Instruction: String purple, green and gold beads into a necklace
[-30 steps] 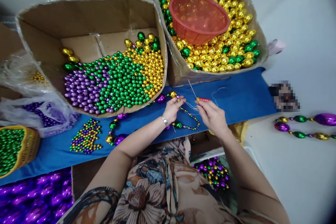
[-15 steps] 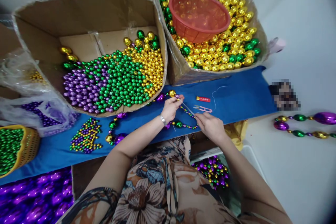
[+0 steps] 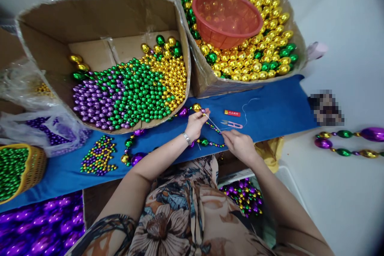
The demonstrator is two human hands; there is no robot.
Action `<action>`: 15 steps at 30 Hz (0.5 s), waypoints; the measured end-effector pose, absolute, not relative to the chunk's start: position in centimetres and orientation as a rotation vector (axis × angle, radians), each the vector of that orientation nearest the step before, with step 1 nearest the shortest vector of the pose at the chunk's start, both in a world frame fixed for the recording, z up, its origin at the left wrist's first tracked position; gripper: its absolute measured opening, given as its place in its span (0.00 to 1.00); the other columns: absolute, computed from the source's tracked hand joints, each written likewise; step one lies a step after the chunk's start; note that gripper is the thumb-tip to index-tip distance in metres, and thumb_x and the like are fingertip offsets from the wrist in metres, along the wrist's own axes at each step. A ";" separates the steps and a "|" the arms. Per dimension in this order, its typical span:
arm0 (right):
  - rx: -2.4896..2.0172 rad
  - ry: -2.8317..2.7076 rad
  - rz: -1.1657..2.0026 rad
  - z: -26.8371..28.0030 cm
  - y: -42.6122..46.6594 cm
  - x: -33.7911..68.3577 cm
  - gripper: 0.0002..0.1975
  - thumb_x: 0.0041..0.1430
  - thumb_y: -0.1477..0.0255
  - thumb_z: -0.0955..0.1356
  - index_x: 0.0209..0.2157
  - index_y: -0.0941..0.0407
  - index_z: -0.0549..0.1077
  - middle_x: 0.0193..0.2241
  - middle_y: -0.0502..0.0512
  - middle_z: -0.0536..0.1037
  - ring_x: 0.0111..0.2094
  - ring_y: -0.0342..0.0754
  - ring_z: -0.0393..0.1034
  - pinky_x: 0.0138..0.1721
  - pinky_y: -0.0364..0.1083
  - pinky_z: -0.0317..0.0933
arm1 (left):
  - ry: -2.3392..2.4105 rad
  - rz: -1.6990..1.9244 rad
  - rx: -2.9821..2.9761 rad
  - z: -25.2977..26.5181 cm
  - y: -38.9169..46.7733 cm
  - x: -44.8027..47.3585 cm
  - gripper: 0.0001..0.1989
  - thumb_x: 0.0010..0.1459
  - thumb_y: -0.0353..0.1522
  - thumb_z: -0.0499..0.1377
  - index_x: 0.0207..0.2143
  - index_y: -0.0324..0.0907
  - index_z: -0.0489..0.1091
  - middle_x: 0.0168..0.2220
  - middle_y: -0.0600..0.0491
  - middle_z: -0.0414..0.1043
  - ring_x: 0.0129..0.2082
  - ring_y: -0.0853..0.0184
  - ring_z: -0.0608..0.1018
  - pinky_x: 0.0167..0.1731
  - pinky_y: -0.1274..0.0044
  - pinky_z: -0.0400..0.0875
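My left hand [image 3: 195,123], with a watch on its wrist, pinches a string of beads [image 3: 196,107] beside a small purple bead [image 3: 203,111]. A thin white thread [image 3: 213,123] runs taut from there to my right hand [image 3: 238,143], whose fingers are closed on it. Green, gold and purple beads of the strand curve over the blue cloth, partly hidden under my left forearm. Just beyond my right hand lie pink-handled thread snips [image 3: 232,124] and a small red and yellow lighter-like item [image 3: 232,113]. A loose thread end trails past them.
Behind stand a carton of small beads [image 3: 102,4] and a carton of large gold and green beads [image 3: 207,78] holding a red basket [image 3: 227,38]. Loose mixed beads [image 3: 99,155] and a yellow basket [image 3: 36,172] are at left. A finished-looking bead strand [image 3: 343,152] hangs at right.
My right hand has shifted very slightly left, the thread still stretched between both hands. My left hand keeps its place.
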State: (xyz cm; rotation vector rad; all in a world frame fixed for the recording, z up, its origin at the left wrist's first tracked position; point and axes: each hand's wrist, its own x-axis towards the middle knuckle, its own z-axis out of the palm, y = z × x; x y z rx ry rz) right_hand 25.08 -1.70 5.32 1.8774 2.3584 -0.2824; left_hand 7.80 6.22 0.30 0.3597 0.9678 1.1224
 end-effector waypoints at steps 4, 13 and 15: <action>1.914 2.454 -0.443 5.1 -1.8 25.1 0.18 0.69 0.65 0.58 0.47 0.52 0.78 0.38 0.54 0.81 0.36 0.47 0.76 0.35 0.43 0.62 | 0.964 1.140 0.347 0.4 6.1 7.9 0.15 0.42 0.27 0.72 0.36 0.38 0.80 0.43 0.46 0.80 0.55 0.57 0.76 0.61 0.64 0.59; 2.013 2.422 -1.284 6.3 -1.4 25.0 0.18 0.65 0.62 0.61 0.40 0.54 0.79 0.25 0.50 0.80 0.26 0.45 0.75 0.29 0.42 0.63 | 0.963 1.115 0.398 0.2 6.2 7.7 0.14 0.44 0.27 0.71 0.37 0.41 0.80 0.43 0.49 0.80 0.53 0.60 0.76 0.59 0.67 0.62; 2.048 2.310 -1.466 6.4 -1.4 25.0 0.19 0.64 0.60 0.61 0.42 0.55 0.79 0.23 0.49 0.78 0.22 0.44 0.73 0.26 0.41 0.63 | 0.958 1.096 0.402 0.3 6.2 7.5 0.15 0.43 0.28 0.72 0.37 0.41 0.80 0.44 0.49 0.80 0.54 0.60 0.76 0.59 0.67 0.62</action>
